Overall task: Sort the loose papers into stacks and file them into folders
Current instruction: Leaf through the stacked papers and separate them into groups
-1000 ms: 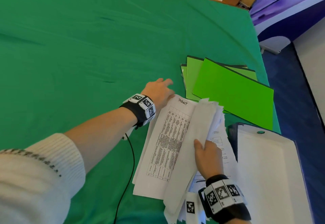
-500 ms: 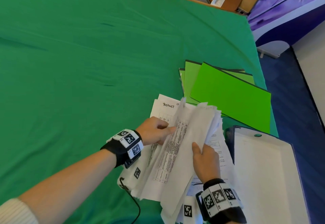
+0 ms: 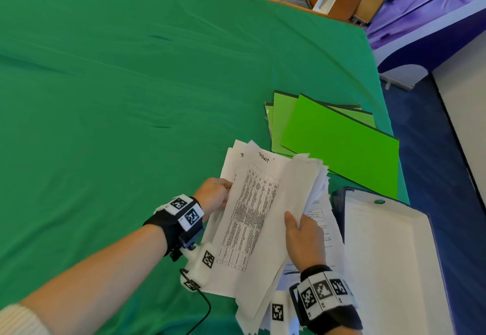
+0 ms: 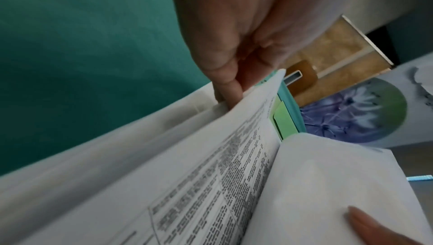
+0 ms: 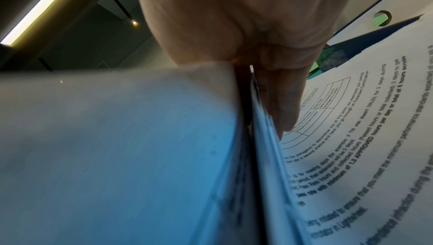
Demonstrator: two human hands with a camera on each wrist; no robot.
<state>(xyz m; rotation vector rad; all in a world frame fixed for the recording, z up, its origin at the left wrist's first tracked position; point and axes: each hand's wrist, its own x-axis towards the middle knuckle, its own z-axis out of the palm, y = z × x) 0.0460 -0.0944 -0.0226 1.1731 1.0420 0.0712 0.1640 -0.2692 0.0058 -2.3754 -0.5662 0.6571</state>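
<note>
A printed sheet [image 3: 249,216] with a table, headed "Tasklist" in handwriting, is held up over the pile. My left hand [image 3: 222,192] pinches its left edge; in the left wrist view its fingers [image 4: 228,89] curl round the sheet [image 4: 222,184]. My right hand [image 3: 298,229] grips a thick sheaf of papers [image 3: 299,184], raised on edge, thumb on top. In the right wrist view its fingers [image 5: 281,100] lie behind the sheaf [image 5: 117,137], above a printed page [image 5: 363,137] lying flat. Several bright green folders [image 3: 342,150] lie fanned out beyond the papers.
An open box file [image 3: 389,269] with a white inside lies at the right, by the table's edge. Green cloth [image 3: 118,98] covers the table to the left and far side. A black cable [image 3: 202,311] runs from my left wrist. Blue floor lies right of the table.
My left hand drew back from the far end of the tasklist sheet, took hold of its left edge and lifted it. My right hand kept holding the sheaf.
</note>
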